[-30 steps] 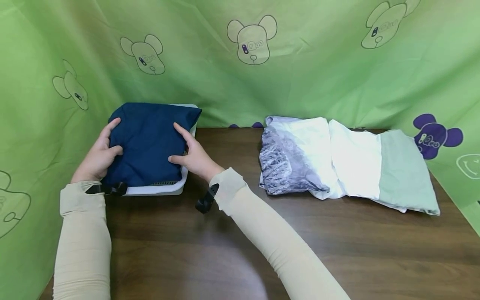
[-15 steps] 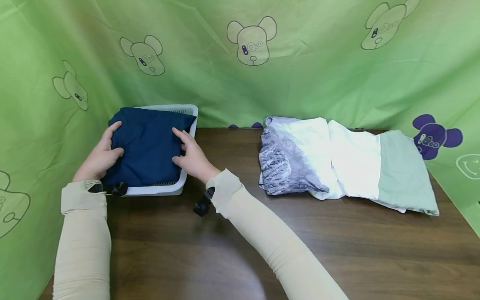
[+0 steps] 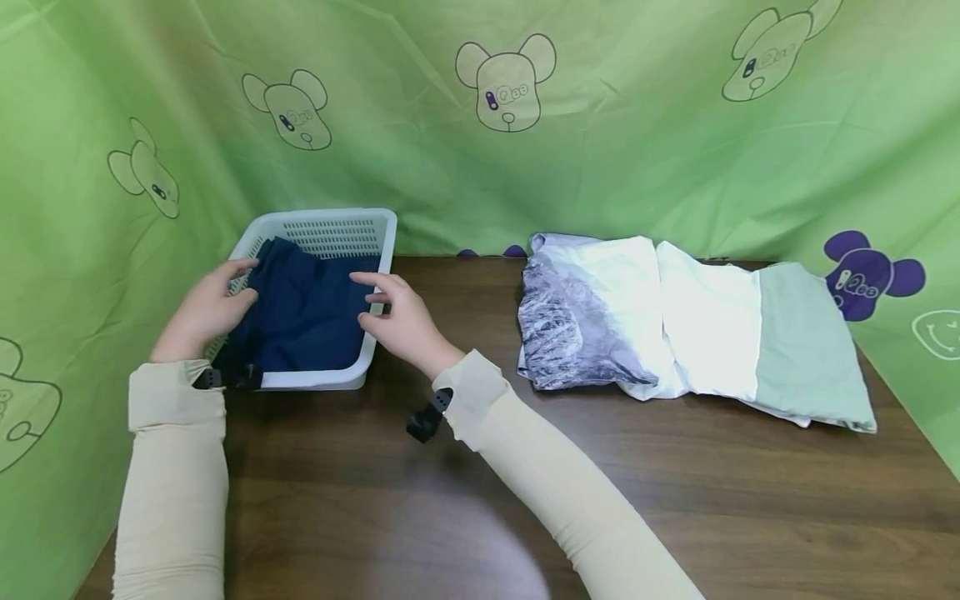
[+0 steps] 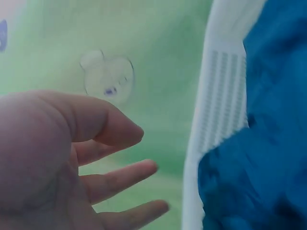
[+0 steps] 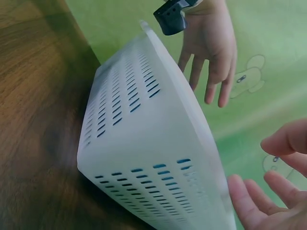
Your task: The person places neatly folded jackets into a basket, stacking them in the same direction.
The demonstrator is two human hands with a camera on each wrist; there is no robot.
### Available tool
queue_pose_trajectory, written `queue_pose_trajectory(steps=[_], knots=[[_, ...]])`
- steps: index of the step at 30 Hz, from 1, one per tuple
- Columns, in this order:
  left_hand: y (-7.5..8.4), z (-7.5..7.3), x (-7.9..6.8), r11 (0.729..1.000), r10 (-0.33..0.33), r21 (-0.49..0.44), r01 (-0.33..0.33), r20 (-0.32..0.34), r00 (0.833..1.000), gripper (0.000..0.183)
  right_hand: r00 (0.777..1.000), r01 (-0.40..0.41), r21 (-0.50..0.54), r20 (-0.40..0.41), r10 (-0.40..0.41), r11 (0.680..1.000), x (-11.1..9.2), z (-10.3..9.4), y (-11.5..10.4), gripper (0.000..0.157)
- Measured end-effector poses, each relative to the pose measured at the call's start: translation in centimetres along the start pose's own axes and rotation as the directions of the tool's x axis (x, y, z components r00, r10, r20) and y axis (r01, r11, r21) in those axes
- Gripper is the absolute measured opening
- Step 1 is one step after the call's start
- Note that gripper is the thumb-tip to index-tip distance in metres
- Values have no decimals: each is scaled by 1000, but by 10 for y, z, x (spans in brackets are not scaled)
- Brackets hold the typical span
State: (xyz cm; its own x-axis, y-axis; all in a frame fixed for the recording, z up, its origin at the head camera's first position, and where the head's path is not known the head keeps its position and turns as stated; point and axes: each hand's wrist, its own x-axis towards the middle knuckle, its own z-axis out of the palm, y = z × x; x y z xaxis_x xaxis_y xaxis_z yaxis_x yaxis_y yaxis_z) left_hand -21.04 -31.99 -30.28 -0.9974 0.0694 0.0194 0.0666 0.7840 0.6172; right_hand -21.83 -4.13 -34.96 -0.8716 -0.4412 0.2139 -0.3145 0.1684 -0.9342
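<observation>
A dark blue folded cloth [image 3: 315, 312] lies down inside a white slotted plastic basket [image 3: 321, 382] at the left of the table. My left hand [image 3: 204, 315] hovers over the basket's left side, its fingers loosely spread and holding nothing. In the left wrist view the fingers of that hand [image 4: 53, 148] are apart from the cloth [image 4: 278, 120]. My right hand [image 3: 408, 329] is above the basket's right rim with fingers relaxed and nothing between them. The right wrist view shows its fingertips [image 5: 237, 189] right at the basket rim [image 5: 204, 129].
Two more folded cloths rest on the brown wooden table [image 3: 420, 500] to the right: a white and grey patterned one [image 3: 585, 317] and a white and pale green one [image 3: 802, 342]. A green curtain [image 3: 390, 108] with bear drawings stands behind and at both sides.
The blue cloth, earlier over the basket's rim between both hands, has sunk into the basket. Both hands have let go of it, and the basket's back wall now shows.
</observation>
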Motion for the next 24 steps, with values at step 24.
queue_pose_trajectory(steps=[24], knots=[[101, 94, -26, 888, 197, -338, -311, -332, 923, 28, 980, 168, -195, -73, -185, 966, -58, -57, 1, 45]])
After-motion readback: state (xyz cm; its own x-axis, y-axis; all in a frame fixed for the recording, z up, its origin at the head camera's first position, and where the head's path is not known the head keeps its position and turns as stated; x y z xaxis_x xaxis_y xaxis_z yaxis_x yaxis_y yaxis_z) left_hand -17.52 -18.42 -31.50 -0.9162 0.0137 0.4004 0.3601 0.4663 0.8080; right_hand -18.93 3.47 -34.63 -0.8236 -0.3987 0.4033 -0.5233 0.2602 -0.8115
